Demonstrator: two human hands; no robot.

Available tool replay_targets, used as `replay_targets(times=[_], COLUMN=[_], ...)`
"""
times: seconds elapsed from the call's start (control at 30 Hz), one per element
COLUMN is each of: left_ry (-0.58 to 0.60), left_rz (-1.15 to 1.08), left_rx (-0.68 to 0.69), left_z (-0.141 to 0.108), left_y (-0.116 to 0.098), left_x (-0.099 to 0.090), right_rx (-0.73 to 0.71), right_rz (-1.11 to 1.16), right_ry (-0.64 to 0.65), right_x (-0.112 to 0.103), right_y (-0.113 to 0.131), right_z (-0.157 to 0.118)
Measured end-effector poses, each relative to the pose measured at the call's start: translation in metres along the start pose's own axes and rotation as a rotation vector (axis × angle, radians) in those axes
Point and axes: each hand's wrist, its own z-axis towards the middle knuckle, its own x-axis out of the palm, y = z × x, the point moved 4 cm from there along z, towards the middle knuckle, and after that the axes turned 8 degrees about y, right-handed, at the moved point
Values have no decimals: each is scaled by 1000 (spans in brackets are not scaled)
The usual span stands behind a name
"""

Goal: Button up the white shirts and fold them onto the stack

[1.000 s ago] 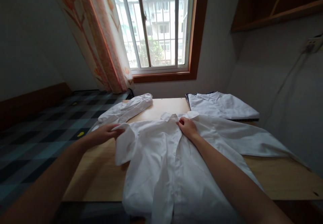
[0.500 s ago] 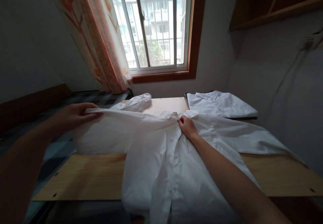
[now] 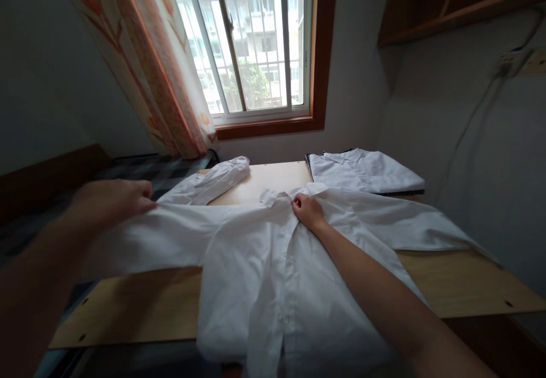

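Note:
A white button-up shirt (image 3: 239,264) lies spread over a light wooden board (image 3: 149,310), its collar toward the window and its lower part hanging over the near edge. My left hand (image 3: 115,199), a little blurred, pinches the top edge of the sleeve on the left and holds it stretched outward. Near the collar, my right hand (image 3: 307,210) is closed on the fabric beside the button strip. The other sleeve reaches across the board to the right.
Behind the shirt, a folded white shirt (image 3: 367,172) tops a stack at the back right. A crumpled white garment (image 3: 213,182) lies at the back left, beside a checked bed cover (image 3: 140,167). A window (image 3: 256,48) and curtain (image 3: 157,82) stand beyond.
My left hand has moved left and slightly down, drawing the sleeve straighter. My right hand keeps its grip by the collar. The whole view has shifted a little.

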Motion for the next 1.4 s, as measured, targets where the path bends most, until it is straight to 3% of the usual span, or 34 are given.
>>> replay_targets(times=[0.03, 0.07, 0.2, 0.27, 0.37, 0.47, 0.53, 0.67, 0.77, 0.87, 0.97, 1.1, 1.3, 1.4], left_ry=[127, 160, -36, -106, -203, -140, -218, -375, -409, -435, -310, -98, 22, 29], left_rz=[74, 130, 50, -89, -354, -655, -723, -684, -685, -670, -586, -455, -358, -357], left_rx=[2, 12, 273, 422, 512, 573, 533, 483, 454, 339, 310, 421, 452, 484], left_z=[1, 1, 1, 2, 7, 11, 8, -4, -6, 2, 11, 15, 4, -5], left_y=[-14, -30, -109, -155, -215, -263, -280, -292, -287, -277, -276, -285, -284, -277], left_x=[12, 19, 26, 23, 23, 47, 68, 98, 99, 94, 101, 113, 115, 117], right_rx=[-10, -20, -82, -119, -152, -159, -150, -118, -108, -113, -95, -28, -89, -139], right_rz=[-12, -20, -12, 14, 48, 55, 39, -34, -83, -100, -95, -107, -202, -223], right_ry=[5, 8, 13, 12, 0, -12, -7, 40, 78, 95, 67, 43, 84, 100], right_x=[0, 0, 0, -1, -1, -1, 1, 2, -1, -5, -6, -2, -1, -1], right_y=[1, 2, 6, 7, 6, 2, 1, 3, 8, 12, 14, 13, 18, 21], right_z=[0, -1, -5, -6, -6, -4, -2, -4, -10, -17, -22, -23, -34, -50])
